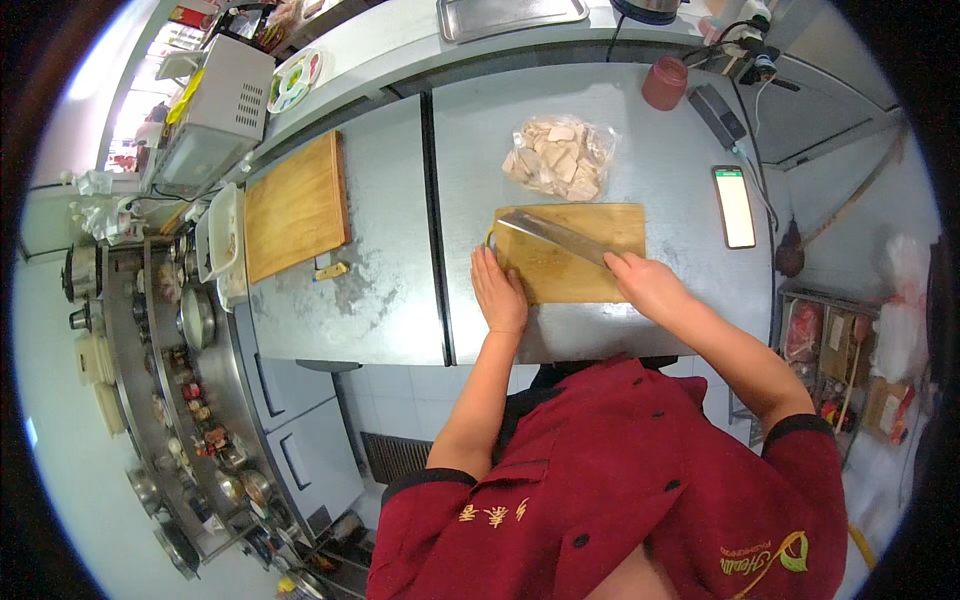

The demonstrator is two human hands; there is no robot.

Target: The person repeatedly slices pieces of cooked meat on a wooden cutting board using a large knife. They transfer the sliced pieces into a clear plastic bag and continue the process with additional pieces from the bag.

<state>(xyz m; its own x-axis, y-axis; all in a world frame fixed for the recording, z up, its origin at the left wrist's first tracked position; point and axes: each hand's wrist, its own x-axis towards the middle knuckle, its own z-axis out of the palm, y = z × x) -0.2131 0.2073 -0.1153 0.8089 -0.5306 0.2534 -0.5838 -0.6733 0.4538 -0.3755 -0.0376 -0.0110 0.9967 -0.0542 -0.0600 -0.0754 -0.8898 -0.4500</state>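
A wooden cutting board (581,283) lies on the steel counter before me, with a yellow loop at its upper left corner. My right hand (646,283) grips a kitchen knife (559,235), its handle hidden in the fist. The blade slants over the board, its far end near the upper left corner. At the board's left edge rests my left hand (499,294), fingers stretched out and holding nothing that I can see. Just beyond the board sits a clear plastic bag (561,157) of pale, flat food pieces.
A phone (733,207) with a lit screen, a dark power bank-like box (716,115) and a reddish jar (664,83) stand to the right. Leftward lie a thick wooden board (294,206) and a small yellowish tool (331,271). A steel tray (512,18) rests on the back ledge.
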